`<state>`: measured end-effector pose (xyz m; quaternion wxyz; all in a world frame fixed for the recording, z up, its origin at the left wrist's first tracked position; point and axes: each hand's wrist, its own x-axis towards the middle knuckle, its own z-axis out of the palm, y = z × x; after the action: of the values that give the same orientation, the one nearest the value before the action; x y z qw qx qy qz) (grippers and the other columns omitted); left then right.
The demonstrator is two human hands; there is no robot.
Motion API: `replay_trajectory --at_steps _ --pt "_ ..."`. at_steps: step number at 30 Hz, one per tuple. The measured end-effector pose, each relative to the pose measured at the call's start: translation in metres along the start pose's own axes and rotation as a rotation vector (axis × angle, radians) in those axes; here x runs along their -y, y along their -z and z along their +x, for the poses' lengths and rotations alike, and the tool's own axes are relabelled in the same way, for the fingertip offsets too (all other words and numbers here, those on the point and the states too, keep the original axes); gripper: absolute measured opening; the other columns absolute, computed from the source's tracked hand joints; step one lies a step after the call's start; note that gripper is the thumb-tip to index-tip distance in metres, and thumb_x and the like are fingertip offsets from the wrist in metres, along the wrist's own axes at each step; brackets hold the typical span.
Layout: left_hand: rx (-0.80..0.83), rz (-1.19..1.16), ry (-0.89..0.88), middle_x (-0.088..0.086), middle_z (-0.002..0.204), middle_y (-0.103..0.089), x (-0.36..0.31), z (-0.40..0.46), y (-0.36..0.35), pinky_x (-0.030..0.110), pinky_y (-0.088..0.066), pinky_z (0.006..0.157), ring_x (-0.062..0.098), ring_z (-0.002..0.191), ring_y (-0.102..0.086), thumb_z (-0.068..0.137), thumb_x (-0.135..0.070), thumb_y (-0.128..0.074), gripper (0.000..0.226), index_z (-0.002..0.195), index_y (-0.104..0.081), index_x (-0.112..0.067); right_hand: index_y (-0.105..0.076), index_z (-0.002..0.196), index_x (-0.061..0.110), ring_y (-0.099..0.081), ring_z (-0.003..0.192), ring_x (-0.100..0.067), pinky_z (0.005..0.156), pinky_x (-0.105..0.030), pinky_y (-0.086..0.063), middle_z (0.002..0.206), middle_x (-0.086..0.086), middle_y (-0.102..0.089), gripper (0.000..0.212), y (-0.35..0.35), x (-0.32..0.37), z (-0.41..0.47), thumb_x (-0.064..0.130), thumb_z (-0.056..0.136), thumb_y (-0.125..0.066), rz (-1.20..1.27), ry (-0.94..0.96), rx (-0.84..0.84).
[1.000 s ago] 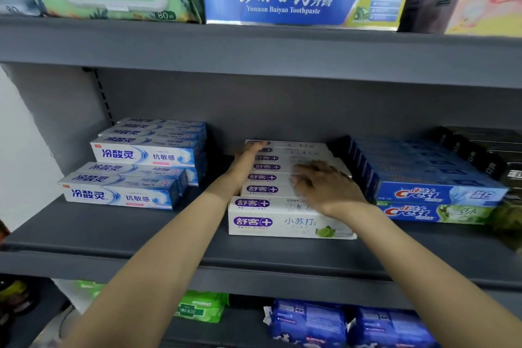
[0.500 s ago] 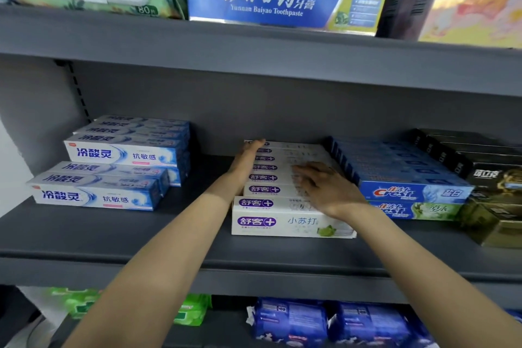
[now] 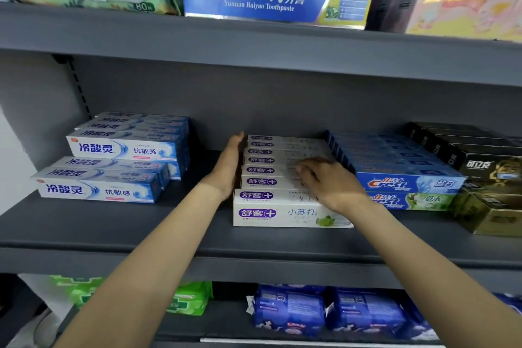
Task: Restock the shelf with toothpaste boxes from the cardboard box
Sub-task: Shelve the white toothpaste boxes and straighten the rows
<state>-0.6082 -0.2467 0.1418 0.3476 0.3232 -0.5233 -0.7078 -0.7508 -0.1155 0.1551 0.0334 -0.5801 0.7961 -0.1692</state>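
You are squaring the white toothpaste boxes (image 3: pixel 282 172) on the middle shelf (image 3: pixel 141 234); your left hand (image 3: pixel 228 167) lies flat against their ends, your right hand (image 3: pixel 327 181) presses on top; next, likely fetch more.

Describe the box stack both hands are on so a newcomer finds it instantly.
Look at the middle grey shelf, between the blue-and-white boxes on the left and the Crest boxes on the right. The white boxes run front to back in its centre, left hand flat against their side, right hand on top. Only they bear purple oval logos and a green leaf.
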Motion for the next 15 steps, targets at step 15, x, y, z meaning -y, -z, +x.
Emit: replay_trajectory --at_steps 15 --pt "-0.069 -0.085 0.110 0.007 0.082 -0.069 0.020 -0.032 -0.013 0.033 -0.054 0.068 0.022 0.075 -0.066 0.099 -0.050 -0.030 0.046 0.086 -0.061 -0.020 -0.023 0.146 0.038 -0.013 0.145 -0.007 0.115 -0.031 -0.018 0.156 0.018 -0.013 0.049 0.000 -0.007 -0.021 0.051 0.099 -0.020 -0.060 0.063 0.179"
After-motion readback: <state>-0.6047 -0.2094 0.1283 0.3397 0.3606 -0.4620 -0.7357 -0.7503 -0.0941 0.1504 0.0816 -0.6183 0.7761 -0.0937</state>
